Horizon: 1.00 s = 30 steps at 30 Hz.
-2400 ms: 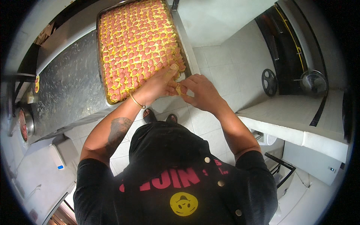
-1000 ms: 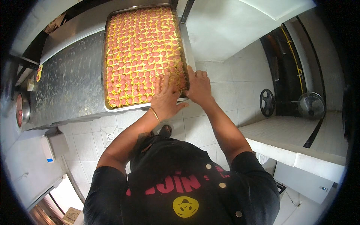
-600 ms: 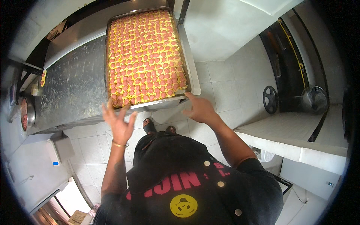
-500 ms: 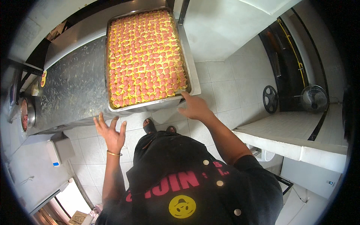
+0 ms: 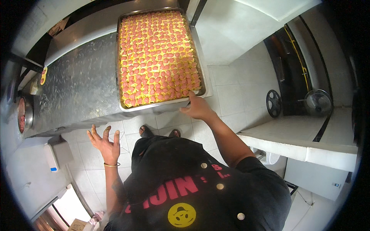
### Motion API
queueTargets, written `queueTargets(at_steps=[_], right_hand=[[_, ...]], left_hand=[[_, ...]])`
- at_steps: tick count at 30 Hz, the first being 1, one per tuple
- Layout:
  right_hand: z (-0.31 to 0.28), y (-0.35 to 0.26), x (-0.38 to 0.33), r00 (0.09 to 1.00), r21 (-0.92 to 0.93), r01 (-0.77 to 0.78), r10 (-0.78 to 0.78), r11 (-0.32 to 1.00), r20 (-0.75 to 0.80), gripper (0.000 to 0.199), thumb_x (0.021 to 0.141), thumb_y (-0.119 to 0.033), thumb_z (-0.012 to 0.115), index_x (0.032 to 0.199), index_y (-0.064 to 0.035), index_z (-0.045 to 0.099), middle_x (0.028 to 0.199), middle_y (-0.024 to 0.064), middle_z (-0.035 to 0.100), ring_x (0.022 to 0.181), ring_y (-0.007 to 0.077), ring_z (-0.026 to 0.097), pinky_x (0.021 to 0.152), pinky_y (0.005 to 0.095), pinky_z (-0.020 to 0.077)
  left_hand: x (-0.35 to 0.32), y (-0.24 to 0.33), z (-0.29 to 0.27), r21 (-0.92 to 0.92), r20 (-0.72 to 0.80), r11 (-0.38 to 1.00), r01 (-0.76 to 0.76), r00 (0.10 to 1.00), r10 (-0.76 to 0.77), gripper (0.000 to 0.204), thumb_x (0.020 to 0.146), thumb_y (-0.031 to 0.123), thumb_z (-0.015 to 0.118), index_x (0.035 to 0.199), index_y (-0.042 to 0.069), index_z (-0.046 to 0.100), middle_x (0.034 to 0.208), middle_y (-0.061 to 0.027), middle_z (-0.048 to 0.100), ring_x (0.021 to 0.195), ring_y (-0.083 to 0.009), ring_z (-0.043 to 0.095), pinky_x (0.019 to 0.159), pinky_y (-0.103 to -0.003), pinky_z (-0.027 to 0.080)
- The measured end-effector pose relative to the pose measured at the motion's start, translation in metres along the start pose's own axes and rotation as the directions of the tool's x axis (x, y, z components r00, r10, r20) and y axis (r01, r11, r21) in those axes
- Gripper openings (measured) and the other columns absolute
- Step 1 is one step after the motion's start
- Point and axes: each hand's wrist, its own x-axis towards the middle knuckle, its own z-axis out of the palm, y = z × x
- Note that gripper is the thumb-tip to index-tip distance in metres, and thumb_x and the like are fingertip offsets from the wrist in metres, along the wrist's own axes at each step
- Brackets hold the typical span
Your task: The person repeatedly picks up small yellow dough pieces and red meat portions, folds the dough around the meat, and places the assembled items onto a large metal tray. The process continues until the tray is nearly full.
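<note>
A large rectangular metal tray (image 5: 154, 107) lies at the right end of the dark worktable. Packed in it are close rows of small open-topped dumplings (image 5: 158, 57) with pink filling and yellow wrappers. My right hand (image 5: 199, 107) is at the tray's near right corner, closed on the rim; its fingers are partly hidden beneath. Off the table's front edge, my left hand (image 5: 106, 143) hangs in the air, fingers spread, holding nothing. A thin bangle (image 5: 111, 165) circles the left wrist.
The dark worktable (image 5: 81, 77) stretches left of the tray, with a round metal bowl (image 5: 29, 115) of pink filling at its far left end. A white wall (image 5: 227, 30) rises beyond the tray's right side. A fan (image 5: 318, 102) and a white ledge (image 5: 293, 148) stand at right.
My left hand has moved down and left, away from the table edge and tray. My right hand has closed on the tray's near right corner. The view has shifted slightly.
</note>
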Motion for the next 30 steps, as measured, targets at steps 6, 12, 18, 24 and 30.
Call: queueTargets(at_steps=[6, 12, 18, 24, 30], right_hand=[[0.035, 0.002, 0.013, 0.979, -0.006, 0.033, -0.033, 0.999, -0.202, 0.090, 0.081, -0.039, 0.085, 0.145, 0.0099, 0.045, 0.110, 0.0320, 0.071, 0.097, 0.0402, 0.074, 0.085, 0.0485, 0.0572], [0.004, -0.065, -0.005, 0.916, 0.123, -0.259, 0.284, 0.958, -0.284, 0.068, 0.083, -0.040, 0.085, 0.132, 0.0028, 0.064, 0.105, 0.0254, 0.075, 0.096, 0.0339, 0.075, 0.090, 0.0454, 0.0567], [0.008, -0.307, 0.096, 0.848, 0.329, 0.026, 0.154, 0.944, -0.508, 0.023, 0.095, -0.023, 0.077, 0.093, -0.0022, 0.068, 0.080, 0.0105, 0.072, 0.074, 0.0176, 0.068, 0.068, 0.0361, 0.0545], [0.209, -0.609, 0.345, 0.593, -0.251, 0.780, -0.805, 0.573, 0.005, 0.025, 0.099, -0.023, 0.064, 0.119, -0.0081, 0.068, 0.121, 0.0173, 0.067, 0.110, 0.0385, 0.066, 0.093, 0.0472, 0.0549], [0.273, -0.813, 0.470, 0.656, -0.559, 0.622, -0.754, 0.549, -0.010, 0.030, 0.099, -0.023, 0.058, 0.122, -0.0063, 0.068, 0.116, 0.0182, 0.070, 0.111, 0.0353, 0.067, 0.094, 0.0482, 0.0529]], left_hand=[[0.054, -0.073, 0.006, -0.061, -0.029, 0.993, -0.096, 0.995, 0.095, 0.039, 0.091, 0.037, 0.079, 0.120, 0.011, 0.075, 0.161, -0.0247, 0.034, 0.153, -0.0532, 0.017, 0.122, -0.064, 0.019], [0.113, -0.186, -0.012, -0.238, -0.065, 0.970, -0.051, 0.997, 0.037, 0.033, 0.093, 0.028, 0.076, 0.119, 0.008, 0.075, 0.157, -0.0225, 0.043, 0.150, -0.0482, 0.028, 0.121, -0.060, 0.025], [0.199, -0.344, -0.032, -0.708, -0.153, 0.700, 0.097, 0.946, -0.286, 0.012, 0.096, 0.012, 0.072, 0.098, 0.001, 0.075, 0.112, -0.0158, 0.074, 0.105, -0.0285, 0.070, 0.096, -0.038, 0.054], [0.244, -0.462, 0.024, -0.992, 0.091, 0.019, 0.125, 0.809, -0.581, 0.023, 0.104, 0.011, 0.061, 0.083, 0.002, 0.065, 0.086, -0.0044, 0.070, 0.075, -0.0121, 0.065, 0.067, -0.029, 0.054], [0.247, -0.461, -0.004, -0.968, 0.250, -0.165, 0.188, 0.766, -0.592, 0.012, 0.104, 0.010, 0.060, 0.100, 0.000, 0.066, 0.090, -0.0056, 0.071, 0.080, -0.0150, 0.068, 0.076, -0.031, 0.057]])
